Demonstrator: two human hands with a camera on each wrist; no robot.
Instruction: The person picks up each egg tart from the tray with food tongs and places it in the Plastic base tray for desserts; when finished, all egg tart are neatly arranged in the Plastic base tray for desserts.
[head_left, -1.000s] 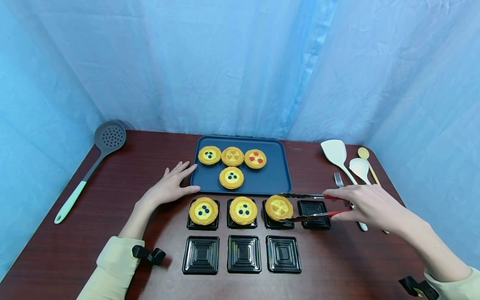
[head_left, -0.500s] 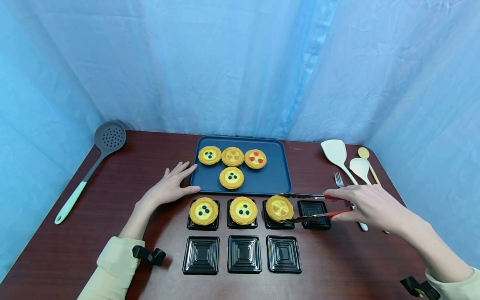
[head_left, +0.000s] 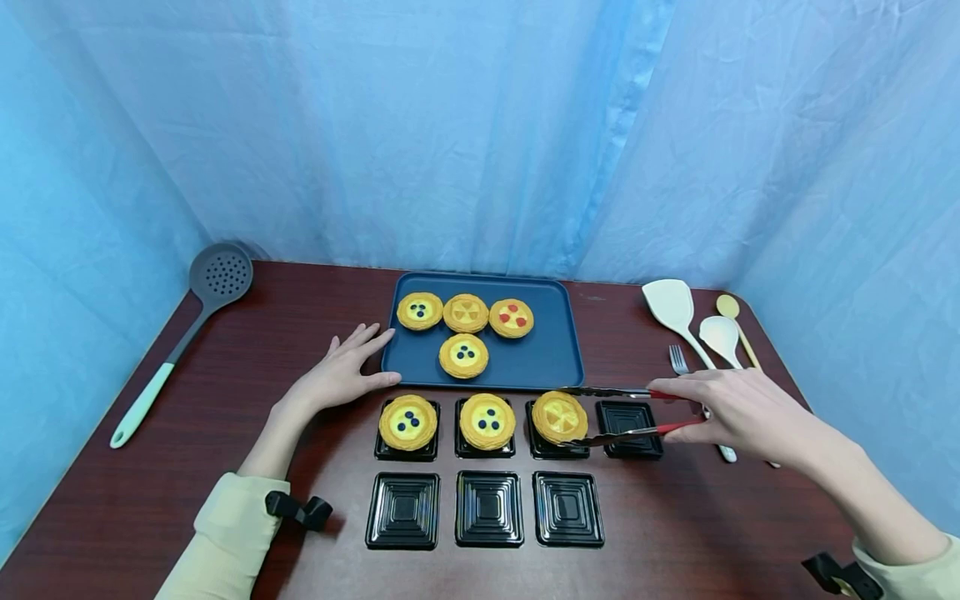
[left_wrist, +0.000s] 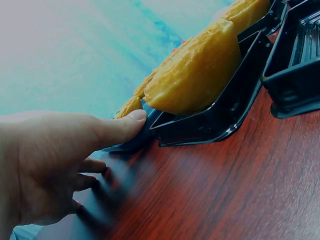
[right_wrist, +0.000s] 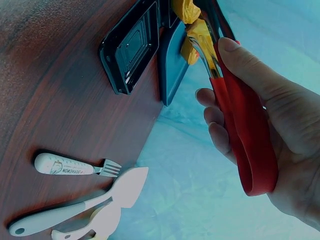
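Note:
My right hand grips red-handled tongs, thumb on one arm and fingers on the other. The tong arms are spread to either side of a tart with yellow wedges on top, which sits in the third black plastic tray of the upper row. My left hand lies with fingers extended at the left edge of a dark blue baking tray. In the left wrist view, its thumb is close to a tart in a black tray.
Blueberry tarts fill the first two black trays; an unfilled black tray lies under the tongs. Three more unfilled trays form the front row. Several tarts remain on the baking tray. A skimmer lies left; a spatula and fork lie right.

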